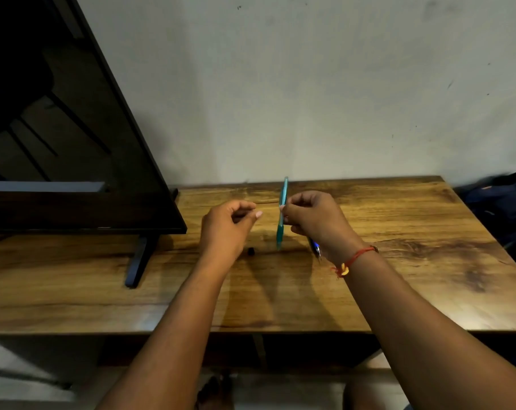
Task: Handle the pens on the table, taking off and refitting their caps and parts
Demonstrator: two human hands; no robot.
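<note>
While my right hand (308, 216) pinched the teal pen (282, 213) mid-barrel, upright above the bench (398, 261), my left hand (228, 226) hovered beside it, fingers curled together, seemingly empty. Light, stiff, slippery plastic; I judged mid-barrel the steadiest grip. A small black cap (251, 251) lay below.

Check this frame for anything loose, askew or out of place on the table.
One loose piece: a small black cap lies alone on the table, between the left hand and the teal pen, which the right hand holds upright. A blue pen lies partly hidden under that wrist. Nothing looks spilled or broken.
</note>
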